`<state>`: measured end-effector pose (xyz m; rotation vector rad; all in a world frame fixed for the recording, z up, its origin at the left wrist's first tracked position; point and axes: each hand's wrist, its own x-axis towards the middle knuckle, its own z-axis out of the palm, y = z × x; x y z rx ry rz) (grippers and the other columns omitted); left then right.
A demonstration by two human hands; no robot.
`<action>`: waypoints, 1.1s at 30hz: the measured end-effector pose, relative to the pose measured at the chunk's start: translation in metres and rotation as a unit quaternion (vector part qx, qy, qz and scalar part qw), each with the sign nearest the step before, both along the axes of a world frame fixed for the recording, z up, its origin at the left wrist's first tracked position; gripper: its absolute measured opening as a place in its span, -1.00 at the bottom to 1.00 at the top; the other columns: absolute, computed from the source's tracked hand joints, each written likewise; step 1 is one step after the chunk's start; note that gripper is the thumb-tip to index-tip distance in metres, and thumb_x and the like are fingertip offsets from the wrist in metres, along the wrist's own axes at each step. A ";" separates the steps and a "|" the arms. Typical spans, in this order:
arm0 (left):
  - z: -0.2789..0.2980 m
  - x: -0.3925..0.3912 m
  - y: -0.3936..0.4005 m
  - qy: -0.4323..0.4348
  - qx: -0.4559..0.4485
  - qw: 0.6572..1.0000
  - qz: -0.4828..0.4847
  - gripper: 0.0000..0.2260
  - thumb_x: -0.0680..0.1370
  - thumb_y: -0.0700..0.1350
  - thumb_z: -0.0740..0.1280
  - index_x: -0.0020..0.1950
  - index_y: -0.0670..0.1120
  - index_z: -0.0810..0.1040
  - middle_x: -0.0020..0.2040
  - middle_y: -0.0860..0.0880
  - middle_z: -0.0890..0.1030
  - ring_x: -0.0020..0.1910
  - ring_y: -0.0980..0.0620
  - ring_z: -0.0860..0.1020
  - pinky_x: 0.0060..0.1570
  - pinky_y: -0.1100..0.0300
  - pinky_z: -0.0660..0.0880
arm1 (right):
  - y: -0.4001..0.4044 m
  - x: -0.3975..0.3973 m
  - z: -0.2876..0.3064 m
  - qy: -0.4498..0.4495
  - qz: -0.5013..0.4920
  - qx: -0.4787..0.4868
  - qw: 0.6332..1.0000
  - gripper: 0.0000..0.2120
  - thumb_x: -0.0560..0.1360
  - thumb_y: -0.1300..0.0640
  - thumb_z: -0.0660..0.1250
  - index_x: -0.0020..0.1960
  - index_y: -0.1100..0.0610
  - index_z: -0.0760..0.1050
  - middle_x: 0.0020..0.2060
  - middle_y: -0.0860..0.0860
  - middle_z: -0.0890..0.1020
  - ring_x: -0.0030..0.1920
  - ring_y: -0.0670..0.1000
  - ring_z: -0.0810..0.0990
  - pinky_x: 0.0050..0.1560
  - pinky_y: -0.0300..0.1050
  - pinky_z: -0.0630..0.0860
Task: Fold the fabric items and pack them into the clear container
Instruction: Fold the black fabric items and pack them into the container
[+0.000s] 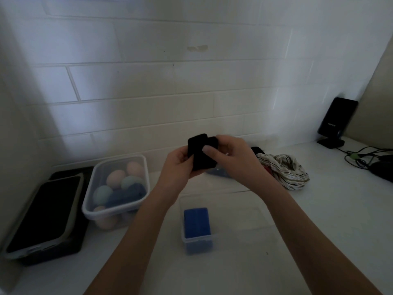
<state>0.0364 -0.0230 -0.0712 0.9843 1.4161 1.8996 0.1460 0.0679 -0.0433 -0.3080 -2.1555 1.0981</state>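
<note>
A small black cloth point(201, 153) is held in the air above the middle of the desk point(319, 220), between both hands. The left hand point(177, 167) grips its lower left part, thumb on the near face and the other fingers curled behind. The right hand point(228, 153) pinches the right side, the thumb pressed flat on the front and the remaining fingers wrapped over the top and back. The cloth is judged to be held up off the desk so that its layers can be squared and pressed together before packing.

The black cloth appears thick and soft, already doubled into a compact block; two rounded folded edges stand side by side at its top. No pattern can be made out in the dim light.

The clear container point(238, 211) stands directly below the hands, near the front edge of the desk. A folded blue cloth point(196, 222) is set upright against its left wall, and the remainder of the interior is left free, presumably for further pieces.

Unfolded items lie toward the right rear of the desk: a striped cloth point(285, 169), with a blue cloth point(219, 173) partly hidden behind the right wrist. Packing is judged to be at an early stage.
</note>
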 end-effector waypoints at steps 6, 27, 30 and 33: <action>0.004 0.002 -0.003 0.021 -0.006 0.998 -0.057 -0.78 0.57 -0.31 0.18 0.03 -0.08 0.57 -0.20 0.07 0.71 -0.15 0.10 0.68 -0.20 0.31 0.58 | 0.002 -0.001 -0.003 0.031 -0.039 -0.021 0.999 -0.84 0.45 0.08 0.41 -0.21 0.11 0.47 -0.56 -0.10 0.49 -0.51 -0.12 0.39 -0.44 -0.26 0.36; 0.009 -0.003 -0.014 0.130 -0.070 0.986 -0.079 -0.71 0.46 -0.36 0.34 -0.06 0.05 0.58 -0.24 0.16 0.70 -0.16 0.19 0.65 -0.10 0.29 0.59 | 0.000 0.011 0.011 0.019 0.018 -0.053 0.998 -0.93 0.45 0.27 0.39 -0.14 0.17 0.51 -0.23 0.17 0.64 -0.28 -0.03 0.59 -0.26 -0.22 0.54; 0.012 -0.003 -0.018 0.170 -0.075 0.979 -0.085 -0.73 0.44 -0.31 0.38 -0.05 0.08 0.59 -0.21 0.18 0.70 -0.12 0.20 0.65 -0.05 0.31 0.57 | -0.005 0.018 0.012 0.022 0.014 -0.081 0.996 -0.94 0.46 0.29 0.37 -0.13 0.23 0.49 -0.28 0.15 0.62 -0.31 -0.01 0.56 -0.28 -0.23 0.53; 0.015 0.000 -0.031 0.226 -0.083 0.970 -0.041 -0.73 0.38 -0.22 0.47 -0.03 0.09 0.58 -0.15 0.14 0.70 -0.11 0.17 0.65 -0.04 0.28 0.56 | -0.008 0.031 0.005 0.000 0.014 -0.100 0.995 -0.90 0.46 0.30 0.37 -0.13 0.19 0.45 -0.31 0.14 0.62 -0.33 -0.02 0.55 -0.32 -0.21 0.50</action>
